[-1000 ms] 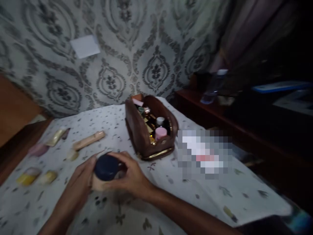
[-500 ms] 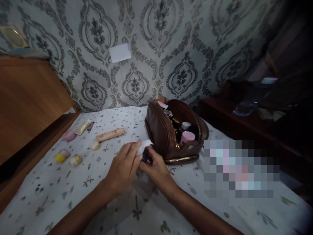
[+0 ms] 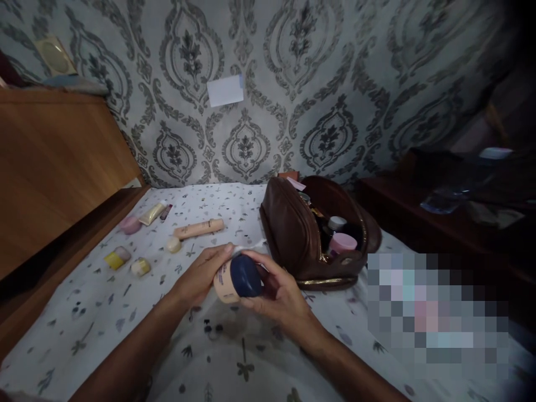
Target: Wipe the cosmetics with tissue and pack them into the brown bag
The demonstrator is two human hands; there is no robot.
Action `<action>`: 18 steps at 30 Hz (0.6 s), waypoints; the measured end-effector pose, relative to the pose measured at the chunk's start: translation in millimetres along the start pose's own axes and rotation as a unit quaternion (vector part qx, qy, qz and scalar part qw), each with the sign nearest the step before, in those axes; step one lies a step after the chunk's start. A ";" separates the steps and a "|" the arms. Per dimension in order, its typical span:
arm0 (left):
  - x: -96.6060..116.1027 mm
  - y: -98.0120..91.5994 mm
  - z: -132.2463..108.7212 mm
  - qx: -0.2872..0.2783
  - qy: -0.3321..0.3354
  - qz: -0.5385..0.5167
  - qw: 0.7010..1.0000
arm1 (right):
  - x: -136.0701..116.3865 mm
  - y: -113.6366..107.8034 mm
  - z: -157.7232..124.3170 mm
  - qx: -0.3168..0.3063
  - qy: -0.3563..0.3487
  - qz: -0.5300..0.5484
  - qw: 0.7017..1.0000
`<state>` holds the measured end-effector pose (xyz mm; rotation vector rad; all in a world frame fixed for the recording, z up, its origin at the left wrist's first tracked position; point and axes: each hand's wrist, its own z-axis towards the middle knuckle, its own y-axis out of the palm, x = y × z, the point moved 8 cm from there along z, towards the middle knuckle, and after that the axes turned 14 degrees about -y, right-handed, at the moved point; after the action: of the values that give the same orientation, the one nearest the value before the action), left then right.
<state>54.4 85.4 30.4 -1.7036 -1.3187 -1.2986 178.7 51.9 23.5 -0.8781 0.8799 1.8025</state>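
Both hands are on a peach bottle with a dark blue cap (image 3: pixel 226 283), tilted so the cap faces right. My left hand (image 3: pixel 199 276) is closed around its left end. My right hand (image 3: pixel 288 296) has its thumb and fingers around the cap side. A strip of something white, like a tissue or wipe (image 3: pixel 250 245), shows behind the bottle, mostly hidden. Just right of my hands stands an open brown cosmetic bag (image 3: pixel 287 223) holding a pink-lidded jar (image 3: pixel 343 243), a white-capped container (image 3: pixel 336 223) and other small items.
Left on the patterned sheet lie a peach tube (image 3: pixel 199 228), a cream tube (image 3: pixel 152 213), a pink round item (image 3: pixel 130 225), a small round cream item (image 3: pixel 173 244) and two yellowish containers (image 3: pixel 116 258). A wooden headboard (image 3: pixel 62 162) is at left; a blurred-out item lies right.
The bottle has turned so its blue cap and peach side face me; before, mostly white material showed between my hands. The view has shifted slightly left.
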 end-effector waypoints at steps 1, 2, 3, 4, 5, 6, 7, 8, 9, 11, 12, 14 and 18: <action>-0.5 0.5 -0.2 -0.005 -0.002 -0.008 1.000 | -0.6 -1.8 0.9 0.012 -0.007 -0.008 1.000; -0.4 1.6 -0.8 -0.011 -0.004 -0.010 1.000 | -1.2 -4.3 1.7 0.026 -0.014 -0.019 0.999; -0.3 3.0 -1.6 -0.016 -0.007 -0.008 1.000 | -1.5 -6.9 2.4 0.039 -0.020 -0.034 0.998; 0.5 3.5 -2.8 -0.013 -0.009 -0.006 1.000 | -1.3 -9.6 2.7 0.052 -0.022 -0.050 0.997; 2.5 3.2 -4.5 -0.002 -0.003 0.002 1.000 | -0.2 -12.2 2.7 0.065 -0.018 -0.062 0.996; 6.0 2.3 -6.9 0.016 0.012 0.020 1.000 | 1.9 -14.4 2.5 0.075 -0.008 -0.067 0.995; 10.9 1.3 -10.2 0.041 0.037 0.053 0.997 | 4.8 -15.3 1.9 0.079 0.010 -0.066 0.995; 17.1 1.0 -14.3 0.069 0.073 0.100 0.990 | 8.2 -15.1 1.2 0.078 0.031 -0.060 0.995; 23.6 2.3 -19.0 0.095 0.116 0.156 0.976 | 11.1 -14.0 0.4 0.074 0.051 -0.051 0.995; 32.2 8.4 -27.5 0.128 0.192 0.263 0.937 | 14.3 -10.6 -1.1 0.064 0.081 -0.034 0.994; 33.7 11.1 -30.3 0.138 0.218 0.299 0.919 | 14.6 -9.5 -1.7 0.062 0.090 -0.031 0.994; 33.9 13.9 -32.8 0.147 0.246 0.332 0.899 | 12.9 -8.9 -2.4 0.068 0.096 -0.033 0.992; 32.4 10.9 -30.5 0.132 0.224 0.294 0.920 | 5.2 -5.6 -0.5 0.054 0.069 -0.027 0.996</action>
<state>55.4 66.0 71.9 -1.3517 -0.6094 -1.0093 182.2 55.5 17.7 -0.9575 1.0215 1.6469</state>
